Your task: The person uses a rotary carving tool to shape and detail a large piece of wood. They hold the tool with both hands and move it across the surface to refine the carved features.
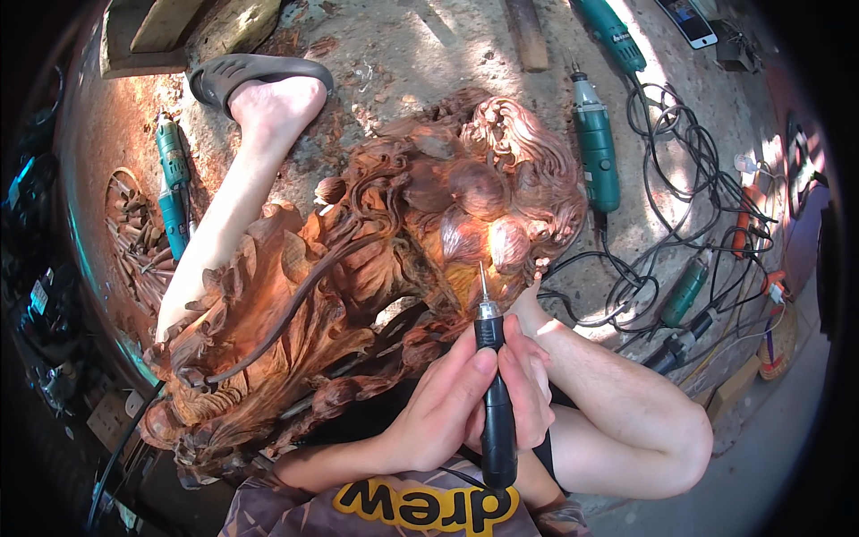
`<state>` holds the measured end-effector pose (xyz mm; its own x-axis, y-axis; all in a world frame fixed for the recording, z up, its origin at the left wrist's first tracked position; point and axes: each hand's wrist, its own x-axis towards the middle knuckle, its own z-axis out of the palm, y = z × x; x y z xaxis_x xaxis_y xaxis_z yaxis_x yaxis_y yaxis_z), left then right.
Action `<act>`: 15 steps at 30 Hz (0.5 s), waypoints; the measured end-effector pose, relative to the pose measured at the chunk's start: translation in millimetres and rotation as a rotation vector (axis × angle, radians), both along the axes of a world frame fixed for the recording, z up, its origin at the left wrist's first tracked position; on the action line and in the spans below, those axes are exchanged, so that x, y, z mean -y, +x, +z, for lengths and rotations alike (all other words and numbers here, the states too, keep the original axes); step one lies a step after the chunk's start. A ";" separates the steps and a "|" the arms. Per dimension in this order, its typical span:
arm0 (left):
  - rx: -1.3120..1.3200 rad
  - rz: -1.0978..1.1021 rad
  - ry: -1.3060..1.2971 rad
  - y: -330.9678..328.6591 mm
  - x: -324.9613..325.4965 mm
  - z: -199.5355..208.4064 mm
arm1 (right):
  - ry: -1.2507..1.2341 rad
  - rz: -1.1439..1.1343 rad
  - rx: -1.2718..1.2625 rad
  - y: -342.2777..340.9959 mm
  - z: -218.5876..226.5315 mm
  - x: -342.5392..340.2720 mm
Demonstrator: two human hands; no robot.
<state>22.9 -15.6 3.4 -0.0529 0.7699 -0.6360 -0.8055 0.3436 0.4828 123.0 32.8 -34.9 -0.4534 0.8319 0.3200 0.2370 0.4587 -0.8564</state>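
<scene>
In front of my chest, both hands hold a black rotary tool handpiece (497,421) upright. A thin pointed bit (483,285) sticks out of its silver chuck. My left hand (437,407) presses its thumb on the near side of the body. My right hand (531,380) has its fingers closed around the other side, partly hidden by the tool. Beyond the hands, a large reddish-brown wood carving (313,277) lies across my lap and the ground. It bears round fruit shapes, curling strands and leaf-like folds. In the picture the bit overlaps the carving; I cannot tell whether they touch.
Green rotary tools (598,152) lie at the right, among tangled black cables (667,170). Two more green tools (170,170) lie left, beside a round tray (114,186) of slim pieces. A phone (691,22) sits far right. My grey clog (215,76) rests near wooden blocks (143,49).
</scene>
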 end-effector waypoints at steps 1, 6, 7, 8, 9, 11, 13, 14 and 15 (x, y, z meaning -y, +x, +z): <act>0.017 0.024 0.001 1.1 -0.4 -0.1 | -0.004 -0.006 0.016 0.0 -0.4 0.5; 0.027 0.028 -0.019 2.5 -2.3 -0.2 | -0.002 -0.042 0.041 -0.9 0.0 -0.2; 0.021 0.019 -0.018 1.7 -2.8 0.0 | 0.003 -0.029 0.021 -1.3 0.4 -0.9; 0.029 0.029 -0.009 1.0 -3.0 0.7 | 0.006 -0.013 0.000 -1.6 0.6 -1.8; 0.037 0.039 -0.001 0.6 -3.7 0.6 | -0.001 -0.015 0.004 -1.9 1.2 -2.4; 0.061 0.050 -0.002 0.6 -4.6 1.8 | -0.016 -0.015 -0.006 -2.1 1.8 -3.0; 0.092 0.052 -0.022 2.5 -5.1 2.6 | -0.021 -0.028 0.001 -0.5 2.4 -2.7; 0.055 0.029 -0.033 3.7 -4.8 3.1 | -0.028 -0.035 -0.003 1.0 2.8 -2.0; 0.023 0.007 -0.047 5.5 -3.4 5.4 | -0.032 0.000 0.004 4.5 4.1 -1.5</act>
